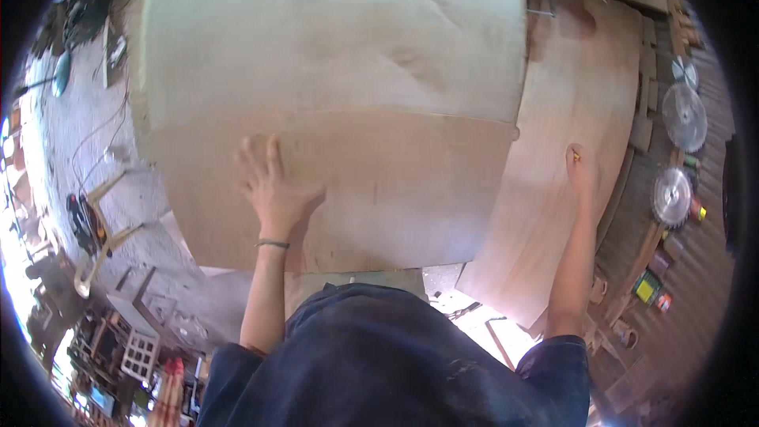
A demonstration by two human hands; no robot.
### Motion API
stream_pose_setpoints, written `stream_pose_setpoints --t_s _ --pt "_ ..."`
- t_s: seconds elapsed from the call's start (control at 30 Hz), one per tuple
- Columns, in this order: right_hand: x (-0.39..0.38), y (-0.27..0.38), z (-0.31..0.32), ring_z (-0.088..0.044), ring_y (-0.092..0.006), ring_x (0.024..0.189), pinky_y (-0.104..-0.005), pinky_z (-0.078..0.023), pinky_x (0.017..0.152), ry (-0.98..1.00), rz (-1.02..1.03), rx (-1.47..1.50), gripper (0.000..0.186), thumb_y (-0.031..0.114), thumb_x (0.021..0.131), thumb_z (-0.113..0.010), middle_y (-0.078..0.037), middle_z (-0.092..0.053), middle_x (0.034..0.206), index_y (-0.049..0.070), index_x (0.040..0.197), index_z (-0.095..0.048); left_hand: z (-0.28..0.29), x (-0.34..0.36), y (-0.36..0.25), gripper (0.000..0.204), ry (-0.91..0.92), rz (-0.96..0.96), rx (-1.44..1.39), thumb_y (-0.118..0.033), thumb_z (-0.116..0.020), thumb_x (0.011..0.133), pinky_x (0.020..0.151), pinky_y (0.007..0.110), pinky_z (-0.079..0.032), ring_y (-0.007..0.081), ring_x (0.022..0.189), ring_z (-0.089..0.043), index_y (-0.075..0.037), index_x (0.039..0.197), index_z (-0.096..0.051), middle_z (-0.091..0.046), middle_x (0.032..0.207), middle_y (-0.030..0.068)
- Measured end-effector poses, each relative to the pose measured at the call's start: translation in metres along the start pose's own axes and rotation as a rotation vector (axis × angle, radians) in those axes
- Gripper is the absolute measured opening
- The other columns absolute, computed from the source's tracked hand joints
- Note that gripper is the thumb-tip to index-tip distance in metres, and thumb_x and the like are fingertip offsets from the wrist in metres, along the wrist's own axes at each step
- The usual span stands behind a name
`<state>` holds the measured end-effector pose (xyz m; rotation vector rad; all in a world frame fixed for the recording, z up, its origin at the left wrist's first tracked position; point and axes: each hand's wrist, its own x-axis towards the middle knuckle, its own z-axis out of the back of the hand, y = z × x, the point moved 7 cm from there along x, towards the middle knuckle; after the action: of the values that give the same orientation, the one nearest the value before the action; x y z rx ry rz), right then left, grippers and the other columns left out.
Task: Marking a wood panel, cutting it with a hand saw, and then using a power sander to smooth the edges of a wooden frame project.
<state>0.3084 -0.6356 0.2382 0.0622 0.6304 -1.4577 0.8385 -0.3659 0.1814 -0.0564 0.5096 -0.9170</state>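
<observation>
My left hand point(277, 186) rests on a tan plywood panel point(403, 190), its fingers spread and thumb stretched out to the right. This panel lies along the near side of a large, paler plywood sheet point(316, 32), with a straight seam between them. Out to the right, my right hand point(585, 170) is closed over another long plywood sheet point(545, 190). A small yellow thing point(576, 156) shows at its fingertips, too small to tell its kind. Whether that hand touches the sheet, I cannot tell.
Round saw blades point(685, 117) hang on the corrugated wall point(704, 292) at the right, near small cans point(647, 288) and timber pieces. On the left, a wooden stool point(103, 213) and a cable stand on the concrete floor point(170, 213). Clutter fills the lower left.
</observation>
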Motion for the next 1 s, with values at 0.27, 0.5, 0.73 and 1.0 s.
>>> stream_pose_setpoints --t_s 0.27,0.5,0.73,1.0 --pt "-0.159 0.036 -0.222 -0.06 -0.0286 0.107 -0.0375 -0.046 0.091 0.047 -0.218 1.155 0.046 0.038 0.098 -0.05 -0.021 -0.065 0.109 -0.005 0.11 -0.06 0.012 0.0 0.042 0.105 -0.133 -0.087 -0.142 -0.059 -0.072 0.071 0.113 0.052 -0.018 0.04 0.143 -0.015 -0.003 0.147 -0.025 -0.02 0.153 0.0235" --pt "-0.255 0.111 -0.147 -0.066 -0.0272 0.088 -0.0348 -0.049 0.079 0.039 -0.263 1.223 0.04 0.033 0.099 -0.048 -0.019 -0.067 0.091 -0.003 0.109 -0.062 -0.004 -0.039 0.383 0.084 -0.204 0.737 -0.417 -0.059 -0.048 0.091 0.102 0.042 -0.041 0.0392 0.126 -0.046 0.009 0.139 -0.034 -0.043 0.139 0.0281" --pt "-0.272 0.102 -0.176 -0.063 -0.0404 0.088 -0.0412 -0.049 0.075 -0.047 -0.291 1.143 0.04 0.031 0.099 -0.047 -0.027 -0.063 0.092 -0.003 0.115 -0.059 -0.039 -0.057 0.414 0.055 0.175 0.49 -0.301 -0.032 -0.046 0.098 0.103 0.038 -0.039 0.0337 0.126 -0.047 0.001 0.141 -0.036 -0.045 0.138 0.0263" --pt "-0.337 0.086 -0.212 -0.065 -0.028 0.082 -0.0381 -0.047 0.071 -0.074 -0.312 1.167 0.041 0.034 0.097 -0.052 -0.019 -0.067 0.086 -0.005 0.089 -0.064 -0.004 -0.13 0.324 0.085 -0.097 0.489 -0.221 -0.056 -0.05 0.091 0.104 0.036 -0.037 0.0337 0.124 -0.049 0.01 0.141 -0.03 -0.049 0.134 0.0287"
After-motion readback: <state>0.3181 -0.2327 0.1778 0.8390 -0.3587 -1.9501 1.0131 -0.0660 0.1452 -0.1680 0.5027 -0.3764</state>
